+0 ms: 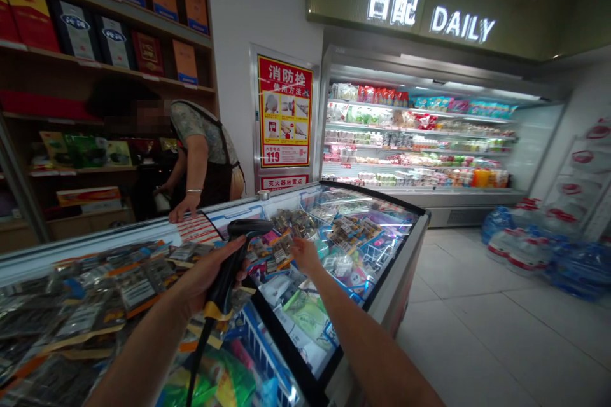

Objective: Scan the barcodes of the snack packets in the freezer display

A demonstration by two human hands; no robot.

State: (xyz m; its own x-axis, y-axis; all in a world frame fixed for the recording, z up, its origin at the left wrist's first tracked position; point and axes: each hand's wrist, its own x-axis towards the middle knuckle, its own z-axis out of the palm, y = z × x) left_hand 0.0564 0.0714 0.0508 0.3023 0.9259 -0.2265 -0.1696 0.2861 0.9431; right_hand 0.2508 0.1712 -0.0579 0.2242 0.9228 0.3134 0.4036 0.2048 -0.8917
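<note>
At left, a pile of packets (138, 283) lies on the chest freezer (401, 270). The left forearm extends up and rightward; the left hand (207, 276) is wrapped around the handle of a barcode scanner (228, 276), holding its head uppermost above the freezer. At right, the right forearm extends up and leftward. The right hand (305, 256) is positioned at a packet (280, 251); whether its fingers clamp the packet cannot be determined.

Head camera: above the chest freezer (401, 273), near side
Facing: forward and down across the freezer
Nearness: freezer close below; wall cooler (463, 199) well beyond it
</note>
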